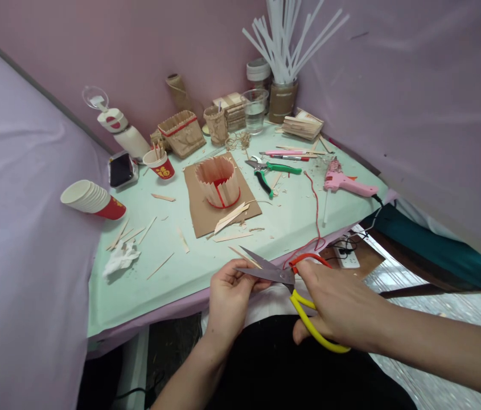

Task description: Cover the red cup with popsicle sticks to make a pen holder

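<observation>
My right hand (338,302) grips scissors (282,276) by their red and yellow handles, with the grey blades spread apart. My left hand (229,293) is closed, pinching a thin wooden strip (244,257) that lies between the blades; the lower blade passes over my left fingers. Beyond my hands, a round basket of upright wooden sticks (218,182) with a red band stands on a brown cardboard sheet (200,219). Split wooden pieces (232,217) lie in front of it. Red cord (317,213) runs down the table toward my right hand.
Green-handled pliers (283,168) and a pink glue gun (346,183) lie to the right. Stacked paper cups (90,198), a phone (123,169) and crumpled tissue (121,259) are at left. Behind stand a clear water cup (255,111) and a jar of white sticks (283,102).
</observation>
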`<state>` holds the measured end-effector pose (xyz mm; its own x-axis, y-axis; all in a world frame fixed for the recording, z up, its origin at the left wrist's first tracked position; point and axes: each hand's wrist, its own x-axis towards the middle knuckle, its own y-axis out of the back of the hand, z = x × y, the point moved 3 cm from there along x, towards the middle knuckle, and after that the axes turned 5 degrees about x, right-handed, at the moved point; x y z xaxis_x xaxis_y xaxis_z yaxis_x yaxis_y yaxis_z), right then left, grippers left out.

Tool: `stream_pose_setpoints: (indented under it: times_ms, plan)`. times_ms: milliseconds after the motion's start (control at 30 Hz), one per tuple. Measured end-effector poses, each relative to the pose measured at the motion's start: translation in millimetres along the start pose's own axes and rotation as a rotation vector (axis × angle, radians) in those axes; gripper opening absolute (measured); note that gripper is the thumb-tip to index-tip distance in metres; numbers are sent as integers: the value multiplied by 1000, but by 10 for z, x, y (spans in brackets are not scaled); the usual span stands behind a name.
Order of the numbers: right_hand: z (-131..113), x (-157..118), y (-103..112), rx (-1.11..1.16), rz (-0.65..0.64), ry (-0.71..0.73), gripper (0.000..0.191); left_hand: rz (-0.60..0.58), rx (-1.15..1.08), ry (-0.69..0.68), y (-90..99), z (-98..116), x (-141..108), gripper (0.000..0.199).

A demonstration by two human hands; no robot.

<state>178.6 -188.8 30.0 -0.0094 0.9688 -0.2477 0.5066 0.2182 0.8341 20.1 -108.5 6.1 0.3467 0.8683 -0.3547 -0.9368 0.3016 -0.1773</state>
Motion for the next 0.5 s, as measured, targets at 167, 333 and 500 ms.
stream_pose_setpoints:
  times_ms: [167, 333, 500]
  plan:
    - [-25, 7, 71, 36, -38, -21, 63, 3, 17, -15, 14, 1, 13, 17]
    - [-58, 7, 79, -7, -21, -6, 62, 6, -1, -13, 15, 3, 16, 17]
    - [-56, 8, -1, -87, 0, -13, 56, 8, -21, 22, -13, 5, 6, 17]
